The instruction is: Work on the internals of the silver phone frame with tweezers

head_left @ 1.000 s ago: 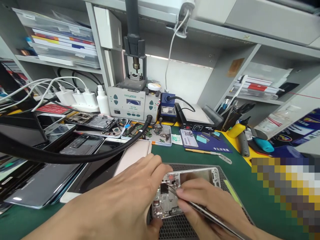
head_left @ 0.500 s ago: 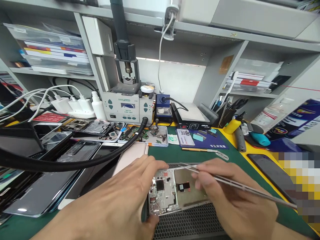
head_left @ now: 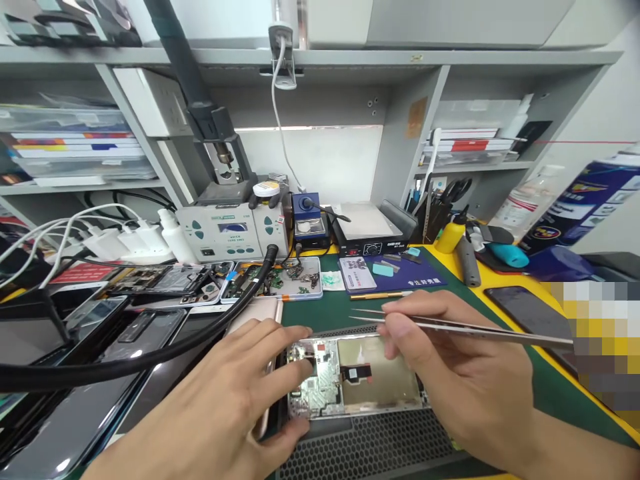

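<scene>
An opened phone frame (head_left: 325,383), its silver inner plate and bare battery bay (head_left: 383,380) exposed, lies on a black honeycomb mat (head_left: 380,443). A small black flex cable (head_left: 356,373) crosses the bay's left side. My left hand (head_left: 245,380) grips the frame's left end, thumb at the near edge, other fingertips at the far edge and over the plate. Pinched in my right hand (head_left: 460,360) is a pair of metal tweezers (head_left: 490,331). Their two tips are apart and point left, above the far edge of the frame.
A thick black hose (head_left: 200,357) arches across the left, over several phones (head_left: 125,363). Behind stand a hot-air station (head_left: 233,233), a tray of small parts (head_left: 315,293) and a blue mat (head_left: 415,277). Another phone (head_left: 530,327) lies at the right, by a yellow bottle (head_left: 451,233).
The head view has shifted. The tweezer tips, earlier at the frame's far edge, now show raised and spread. My left index finger has come over the silver plate.
</scene>
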`<state>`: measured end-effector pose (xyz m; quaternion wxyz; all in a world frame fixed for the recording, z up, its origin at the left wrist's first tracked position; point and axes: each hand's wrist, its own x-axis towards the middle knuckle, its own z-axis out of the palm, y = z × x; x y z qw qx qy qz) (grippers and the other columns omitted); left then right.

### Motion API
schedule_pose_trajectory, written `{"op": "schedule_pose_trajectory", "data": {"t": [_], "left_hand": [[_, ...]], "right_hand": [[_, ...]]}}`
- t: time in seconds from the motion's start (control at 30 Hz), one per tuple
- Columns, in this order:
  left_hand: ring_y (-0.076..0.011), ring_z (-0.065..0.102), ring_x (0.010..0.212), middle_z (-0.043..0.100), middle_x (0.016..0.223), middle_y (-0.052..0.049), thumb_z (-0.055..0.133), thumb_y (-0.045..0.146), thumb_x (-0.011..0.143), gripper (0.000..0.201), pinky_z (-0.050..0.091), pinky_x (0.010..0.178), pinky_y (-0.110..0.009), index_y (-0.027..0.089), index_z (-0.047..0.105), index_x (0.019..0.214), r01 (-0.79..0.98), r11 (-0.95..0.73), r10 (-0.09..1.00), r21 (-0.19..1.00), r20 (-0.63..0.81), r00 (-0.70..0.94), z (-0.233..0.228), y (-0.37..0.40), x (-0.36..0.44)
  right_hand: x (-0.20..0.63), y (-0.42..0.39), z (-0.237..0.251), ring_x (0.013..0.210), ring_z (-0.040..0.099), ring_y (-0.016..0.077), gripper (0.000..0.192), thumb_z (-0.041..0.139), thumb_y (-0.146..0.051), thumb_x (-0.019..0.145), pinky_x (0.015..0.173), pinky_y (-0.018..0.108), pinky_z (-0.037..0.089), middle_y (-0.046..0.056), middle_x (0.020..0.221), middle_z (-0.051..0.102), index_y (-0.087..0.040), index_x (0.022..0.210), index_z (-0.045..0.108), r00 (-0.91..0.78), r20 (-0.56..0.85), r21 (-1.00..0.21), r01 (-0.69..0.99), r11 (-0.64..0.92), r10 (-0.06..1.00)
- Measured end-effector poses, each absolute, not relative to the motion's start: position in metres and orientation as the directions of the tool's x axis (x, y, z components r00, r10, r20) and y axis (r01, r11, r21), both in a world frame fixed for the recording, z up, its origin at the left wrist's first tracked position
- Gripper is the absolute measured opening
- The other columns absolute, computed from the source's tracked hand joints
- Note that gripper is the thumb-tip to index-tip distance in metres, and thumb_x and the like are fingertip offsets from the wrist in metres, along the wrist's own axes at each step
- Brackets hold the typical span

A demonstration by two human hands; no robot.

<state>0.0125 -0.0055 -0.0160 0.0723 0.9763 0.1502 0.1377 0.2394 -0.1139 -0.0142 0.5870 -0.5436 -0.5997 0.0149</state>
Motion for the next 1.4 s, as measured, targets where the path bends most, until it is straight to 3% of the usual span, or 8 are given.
{"op": "schedule_pose_trajectory", "data": {"t": [0.27,0.5,0.73,1.0,1.4], "left_hand": [[-0.0289,0.062,0.123,0.062,0.14,-0.004,0.065,0.024,0.086,0.023,0.054,0.102,-0.05,0.029,0.066,0.109,0.278,-0.949,0.309,0.146,0.282,0.908,-0.0213,-0.0056,0.0113],[-0.0322,0.061,0.125,0.063,0.139,-0.008,0.067,0.031,0.083,0.061,0.054,0.103,-0.054,0.027,0.04,0.137,0.37,-0.916,0.397,0.152,0.232,0.888,-0.0228,-0.0061,0.0108],[-0.0368,0.053,0.135,0.054,0.146,-0.016,0.066,0.034,0.085,0.079,0.053,0.105,-0.057,0.025,0.022,0.149,0.433,-0.891,0.451,0.138,0.159,0.878,-0.022,-0.0111,0.0089],[-0.0259,0.051,0.132,0.054,0.136,-0.005,0.068,0.022,0.083,0.064,0.047,0.112,-0.045,0.03,0.039,0.139,0.362,-0.901,0.408,0.239,0.186,0.894,-0.0148,-0.0118,0.0148],[-0.028,0.048,0.128,0.047,0.135,-0.005,0.066,0.027,0.084,0.063,0.047,0.108,-0.048,0.032,0.036,0.14,0.42,-0.849,0.466,0.321,0.083,0.881,-0.0171,-0.0118,0.0128]], "right_hand": [[0.2412,-0.1151,-0.0132,0.063,0.066,0.0103,0.012,0.06,-0.013,0.095,0.061,0.024,0.053,-0.002,0.079,0.067,-0.023,0.095,0.067,0.277,0.69,-0.663,0.612,0.431,0.669],[0.2419,-0.1119,-0.0081,0.055,0.062,0.0099,0.012,0.06,-0.019,0.098,0.051,0.019,0.051,-0.004,0.065,0.062,-0.023,0.088,0.067,0.352,0.579,-0.775,0.517,0.364,0.735],[0.2433,-0.1092,-0.007,0.049,0.059,0.0081,0.014,0.062,-0.022,0.097,0.047,0.016,0.048,-0.004,0.062,0.064,-0.023,0.085,0.067,0.349,0.514,-0.819,0.473,0.326,0.784],[0.2424,-0.1128,-0.0093,0.054,0.061,0.0064,0.012,0.064,-0.019,0.096,0.048,0.013,0.046,-0.006,0.068,0.066,-0.027,0.088,0.068,0.327,0.54,-0.783,0.533,0.32,0.776],[0.2435,-0.1144,-0.0106,0.052,0.058,0.0075,0.011,0.065,-0.022,0.096,0.049,0.016,0.047,-0.006,0.065,0.065,-0.028,0.088,0.068,0.334,0.543,-0.775,0.552,0.307,0.77]]}}
